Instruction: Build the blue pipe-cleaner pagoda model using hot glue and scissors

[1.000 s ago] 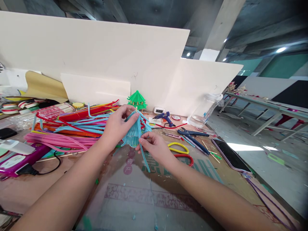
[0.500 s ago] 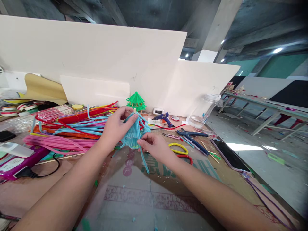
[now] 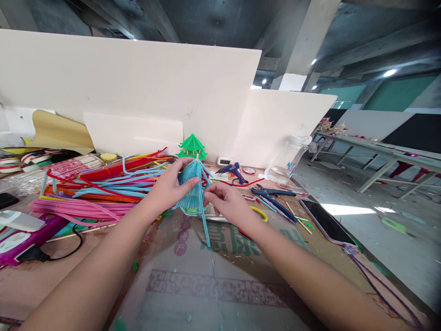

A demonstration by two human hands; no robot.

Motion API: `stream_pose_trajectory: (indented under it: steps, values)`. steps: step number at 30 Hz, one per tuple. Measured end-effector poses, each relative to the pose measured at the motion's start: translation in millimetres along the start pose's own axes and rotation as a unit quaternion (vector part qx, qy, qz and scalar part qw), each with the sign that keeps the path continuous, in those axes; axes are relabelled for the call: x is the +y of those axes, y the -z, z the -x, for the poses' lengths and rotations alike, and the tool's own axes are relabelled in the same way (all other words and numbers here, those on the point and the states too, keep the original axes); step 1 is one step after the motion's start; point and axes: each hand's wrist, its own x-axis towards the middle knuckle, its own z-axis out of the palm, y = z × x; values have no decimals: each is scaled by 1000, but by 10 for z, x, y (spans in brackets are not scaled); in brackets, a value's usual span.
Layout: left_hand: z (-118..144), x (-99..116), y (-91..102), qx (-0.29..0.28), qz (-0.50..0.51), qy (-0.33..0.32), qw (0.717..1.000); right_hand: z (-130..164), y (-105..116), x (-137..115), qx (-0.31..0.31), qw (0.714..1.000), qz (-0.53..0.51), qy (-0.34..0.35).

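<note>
My left hand [image 3: 177,183] is curled around the upper left side of a cone-shaped roof of light blue pipe cleaners [image 3: 191,200], its thumb across the front. A thin wooden stick [image 3: 197,156] pokes out of the cone's top. One long blue pipe cleaner [image 3: 206,234] hangs down past the cone's lower edge. At the right side, my right hand [image 3: 225,201] has thumb and fingers pinched on a blue strand, partly hidden by the fingers. Behind stands a green pipe-cleaner roof [image 3: 192,145] of similar shape.
Bundles of colored pipe cleaners [image 3: 82,209] lie left, beside a purple power strip [image 3: 44,236]. To the right are a glue gun [image 3: 236,171], pliers [image 3: 275,202], yellow-handled scissors [image 3: 260,212], a phone [image 3: 325,220] and a clear jug [image 3: 287,161]. White boards [image 3: 138,82] stand behind.
My left hand has slid down from the cone's tip, uncovering the stick. My right hand has moved slightly up and off the long hanging strand, to the cone's right side.
</note>
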Motion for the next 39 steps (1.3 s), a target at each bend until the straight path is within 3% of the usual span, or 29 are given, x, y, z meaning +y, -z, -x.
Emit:
stream_pose_trajectory:
  steps: [3,6,14,25,33,39]
  values:
    - [3,-10,5,7,11,1,1000,6,46,-19,-59,996,67,-7]
    - [8,-21,9,10,16,-2,1000,13,31,-23,-87,994,60,-8]
    - [6,-8,-35,26,-3,-10,1000,44,-92,-115,-102,992,19,-74]
    - [17,-10,-79,48,-4,-17,999,25,-91,5,-99,994,36,-41]
    - [13,-21,-83,49,15,-14,999,47,-48,-75,-115,993,15,-37]
    - [12,0,-84,48,14,-10,999,13,-36,7,-115,991,37,-59]
